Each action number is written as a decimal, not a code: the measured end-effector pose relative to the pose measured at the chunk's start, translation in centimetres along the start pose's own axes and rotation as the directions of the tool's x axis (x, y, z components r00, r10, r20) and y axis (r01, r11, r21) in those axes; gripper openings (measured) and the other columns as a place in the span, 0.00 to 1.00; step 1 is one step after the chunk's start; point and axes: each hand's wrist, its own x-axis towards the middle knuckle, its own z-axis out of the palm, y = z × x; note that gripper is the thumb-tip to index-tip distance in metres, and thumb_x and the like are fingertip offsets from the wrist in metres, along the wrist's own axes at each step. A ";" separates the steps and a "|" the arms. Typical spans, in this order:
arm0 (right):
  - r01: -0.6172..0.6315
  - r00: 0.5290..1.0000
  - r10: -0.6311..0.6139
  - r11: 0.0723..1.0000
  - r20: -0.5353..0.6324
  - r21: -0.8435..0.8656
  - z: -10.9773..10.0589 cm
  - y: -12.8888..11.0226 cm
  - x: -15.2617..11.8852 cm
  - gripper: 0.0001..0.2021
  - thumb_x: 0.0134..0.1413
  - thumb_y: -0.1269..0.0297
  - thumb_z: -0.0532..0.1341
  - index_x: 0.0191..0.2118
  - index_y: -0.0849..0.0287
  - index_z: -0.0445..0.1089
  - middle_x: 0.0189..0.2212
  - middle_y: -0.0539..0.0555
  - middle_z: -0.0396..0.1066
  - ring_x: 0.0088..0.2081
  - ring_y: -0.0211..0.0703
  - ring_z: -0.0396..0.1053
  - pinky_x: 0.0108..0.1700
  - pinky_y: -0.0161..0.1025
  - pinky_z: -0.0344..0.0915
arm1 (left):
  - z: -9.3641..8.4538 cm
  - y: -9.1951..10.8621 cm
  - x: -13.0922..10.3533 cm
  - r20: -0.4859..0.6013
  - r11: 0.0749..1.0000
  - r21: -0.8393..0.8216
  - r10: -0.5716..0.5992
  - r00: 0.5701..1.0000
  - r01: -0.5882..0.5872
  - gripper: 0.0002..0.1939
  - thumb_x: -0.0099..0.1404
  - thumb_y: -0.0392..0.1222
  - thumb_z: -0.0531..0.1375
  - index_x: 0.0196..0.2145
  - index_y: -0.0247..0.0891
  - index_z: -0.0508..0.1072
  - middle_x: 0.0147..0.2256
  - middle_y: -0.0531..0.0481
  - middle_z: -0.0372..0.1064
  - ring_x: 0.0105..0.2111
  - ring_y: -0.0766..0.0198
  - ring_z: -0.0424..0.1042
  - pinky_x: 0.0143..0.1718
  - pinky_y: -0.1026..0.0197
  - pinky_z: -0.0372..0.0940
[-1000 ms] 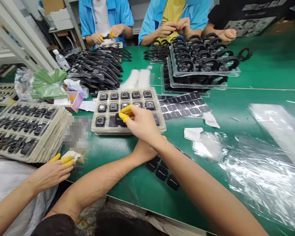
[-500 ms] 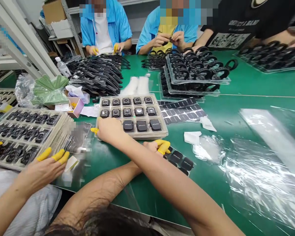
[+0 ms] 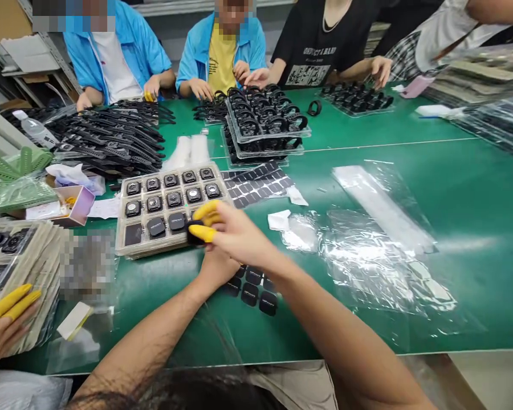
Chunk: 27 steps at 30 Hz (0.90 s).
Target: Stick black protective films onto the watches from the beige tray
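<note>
My right hand (image 3: pixel 235 230), with yellow finger covers, pinches a black square watch piece (image 3: pixel 195 232) at the front right of a pale compartment tray (image 3: pixel 158 249). My left hand (image 3: pixel 217 266) is just below and behind it; its fingers are mostly hidden, so any hold is unclear. Black watch units with round backs sit in the tray's two rear rows. In the front row, two pieces (image 3: pixel 156 228) show printed black square faces, and the leftmost compartment (image 3: pixel 133 234) holds no watch. Beside my left wrist lies a sheet of black square stickers (image 3: pixel 250 294), partly covered by my hands.
Stacked trays (image 3: pixel 47 267) and another person's hand (image 3: pixel 8 319) are at left. Black straps (image 3: pixel 111 136) and trays of banded watches (image 3: pixel 265 122) stand at the back near several people. Clear plastic film (image 3: pixel 367 256) covers part of the right side.
The view has swung right. My right hand has left the tray's front left corner, moved right and now pinches a black piece. My left hand's fingers have become hidden behind it.
</note>
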 end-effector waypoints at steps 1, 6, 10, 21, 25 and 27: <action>-0.060 0.997 0.063 0.996 -0.046 0.063 -2.2 1.0 -1.4 0.15 0.55 0.57 0.67 0.46 0.55 0.68 0.36 0.51 0.73 0.32 0.38 0.74 0.32 0.37 0.73 | 0.3 -0.3 0.2 0.035 1.000 -0.023 0.000 0.999 0.001 0.12 0.66 0.51 0.65 0.40 0.41 0.80 0.39 0.52 0.80 0.41 0.56 0.79 0.46 0.54 0.74; -0.306 0.950 0.311 0.938 -0.005 0.160 -8.7 6.1 -5.1 0.18 0.48 0.55 0.72 0.40 0.58 0.71 0.32 0.51 0.74 0.27 0.37 0.72 0.31 0.38 0.73 | 1.0 -0.7 0.3 0.092 0.979 -0.196 -0.035 0.995 0.052 0.40 0.49 0.48 0.76 0.59 0.43 0.72 0.42 0.47 0.82 0.42 0.56 0.81 0.48 0.55 0.75; -0.321 0.943 0.332 0.925 -0.023 0.201 -8.0 8.5 -5.3 0.20 0.45 0.51 0.73 0.40 0.60 0.73 0.25 0.49 0.74 0.25 0.37 0.71 0.29 0.36 0.68 | 1.0 -0.9 0.2 0.066 0.987 -0.151 -0.045 0.997 0.055 0.40 0.50 0.47 0.75 0.60 0.43 0.72 0.38 0.49 0.82 0.38 0.58 0.81 0.47 0.56 0.76; -0.223 0.943 0.225 0.974 -0.246 0.037 -6.0 10.0 -6.5 0.12 0.51 0.55 0.68 0.38 0.57 0.79 0.34 0.55 0.79 0.33 0.45 0.75 0.36 0.43 0.73 | 0.8 -0.4 0.1 0.058 0.978 -0.179 -0.097 0.994 0.106 0.37 0.49 0.43 0.75 0.57 0.40 0.74 0.36 0.50 0.82 0.38 0.58 0.82 0.48 0.56 0.76; -0.143 0.961 0.107 0.982 -0.255 -0.125 -6.0 9.0 -6.4 0.09 0.53 0.57 0.66 0.34 0.56 0.77 0.38 0.56 0.75 0.32 0.42 0.72 0.35 0.42 0.72 | 0.8 -0.3 0.1 0.043 0.982 -0.163 -0.086 0.995 0.092 0.32 0.50 0.43 0.74 0.54 0.39 0.77 0.38 0.50 0.82 0.38 0.58 0.81 0.47 0.56 0.76; -0.116 0.968 0.088 0.988 -0.234 -0.106 -7.5 8.5 -6.3 0.11 0.53 0.54 0.66 0.34 0.56 0.76 0.36 0.55 0.73 0.31 0.40 0.70 0.33 0.41 0.69 | 0.8 -0.3 0.1 0.039 0.979 -0.179 -0.090 0.995 0.096 0.31 0.51 0.44 0.74 0.53 0.39 0.77 0.38 0.50 0.81 0.38 0.59 0.81 0.47 0.57 0.76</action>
